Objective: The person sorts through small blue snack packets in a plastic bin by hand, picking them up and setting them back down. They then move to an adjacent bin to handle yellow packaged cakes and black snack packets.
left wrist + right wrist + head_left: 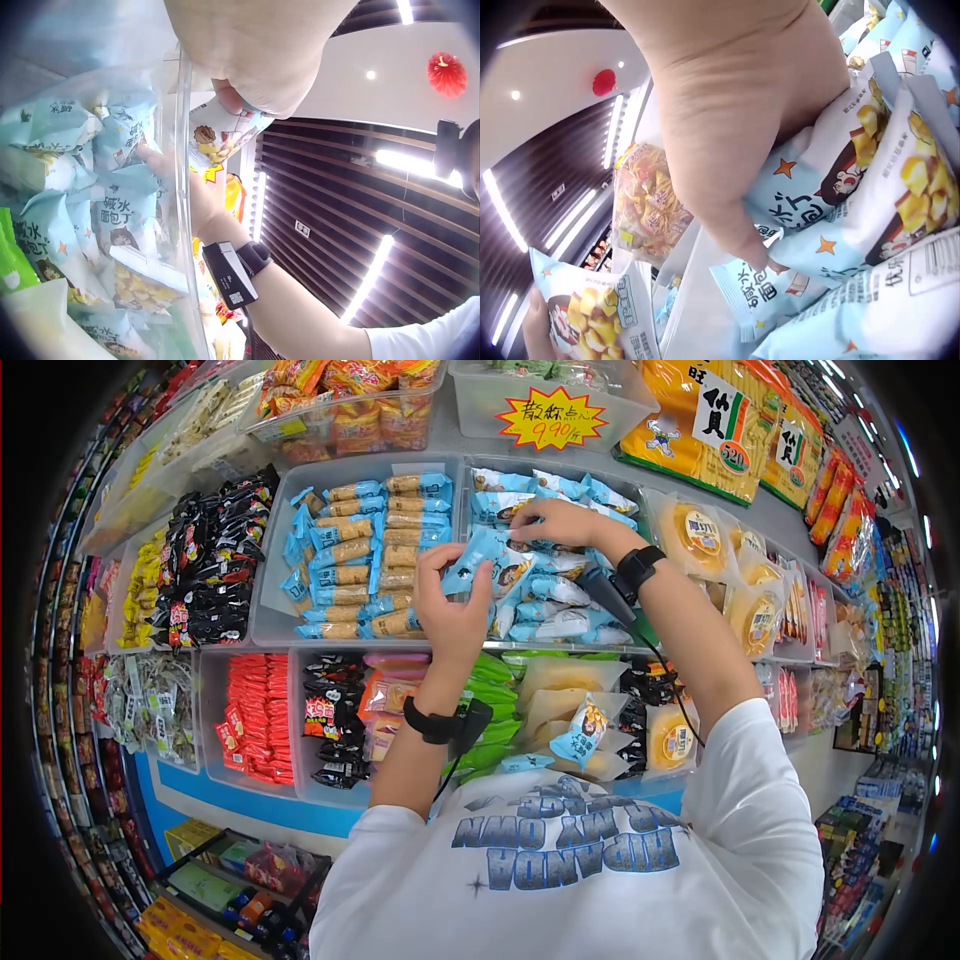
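My left hand (pixel 453 603) holds a light blue and white packet of bread cubes (pixel 485 558) above the bins, thumb on its near side. In the right wrist view that packet (pixel 592 319) shows a picture of yellow cubes. My right hand (pixel 565 523) reaches down into a clear bin (pixel 467 485) of similar packets. There, the right hand (pixel 727 142) has its thumb and a fingertip close together at a packet of bread cubes (pixel 802 180), pinching at its lower end. Its other fingers are hidden behind the packets. More packets (pixel 915 187) lie against this hand.
A bin of blue-wrapped rolls (pixel 345 550) stands to the left, with round cakes (pixel 750 620) to the right. Nearer me are green packets (pixel 492 710) and a loose packet (pixel 580 730) on pale bags. A yellow price sign (pixel 552 418) fronts a back bin.
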Demonstrator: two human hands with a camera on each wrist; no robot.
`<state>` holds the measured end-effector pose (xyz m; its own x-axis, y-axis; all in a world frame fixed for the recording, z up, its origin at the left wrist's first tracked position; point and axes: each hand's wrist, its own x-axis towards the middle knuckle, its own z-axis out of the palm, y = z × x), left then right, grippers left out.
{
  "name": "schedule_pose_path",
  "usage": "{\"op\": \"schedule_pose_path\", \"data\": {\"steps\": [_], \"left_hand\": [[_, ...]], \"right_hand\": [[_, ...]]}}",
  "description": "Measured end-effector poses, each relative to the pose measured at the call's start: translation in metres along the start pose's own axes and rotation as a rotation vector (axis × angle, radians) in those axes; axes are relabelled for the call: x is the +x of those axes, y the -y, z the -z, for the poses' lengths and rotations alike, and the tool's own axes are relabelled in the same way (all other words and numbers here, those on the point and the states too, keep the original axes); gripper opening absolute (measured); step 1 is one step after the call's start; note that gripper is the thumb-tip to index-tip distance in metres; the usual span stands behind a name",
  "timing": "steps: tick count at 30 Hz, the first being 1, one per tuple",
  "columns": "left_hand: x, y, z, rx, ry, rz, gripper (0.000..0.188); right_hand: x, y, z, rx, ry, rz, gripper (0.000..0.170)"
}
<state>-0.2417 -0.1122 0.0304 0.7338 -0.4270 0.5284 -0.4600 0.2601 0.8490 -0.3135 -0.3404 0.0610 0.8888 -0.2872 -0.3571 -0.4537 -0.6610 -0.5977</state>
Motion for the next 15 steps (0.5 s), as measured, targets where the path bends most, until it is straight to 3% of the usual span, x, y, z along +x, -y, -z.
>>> {"op": "schedule_pose_path", "data": {"steps": [4, 6, 13, 15], "left_hand": [[0.001, -0.003, 0.0, 0.011, 0.002, -0.012, 0.028], [0.002, -0.004, -0.002, -0.011, -0.027, -0.006, 0.027], [0.001, 0.0, -0.002, -0.02, -0.026, -0.019, 0.027], [0.001, 0.0, -0.003, -0.028, -0.031, -0.028, 0.026]], "right_hand": [[-0.001, -0.012, -0.001, -0.014, -0.098, 0.062, 0.047], [-0.008, -0.015, -0.003, 0.023, -0.234, 0.114, 0.049], [-0.017, -0.022, 0.009, 0.002, -0.19, 0.063, 0.053], [-0.016, -0.024, 0.009, 0.139, -0.346, 0.068, 0.053]]}}
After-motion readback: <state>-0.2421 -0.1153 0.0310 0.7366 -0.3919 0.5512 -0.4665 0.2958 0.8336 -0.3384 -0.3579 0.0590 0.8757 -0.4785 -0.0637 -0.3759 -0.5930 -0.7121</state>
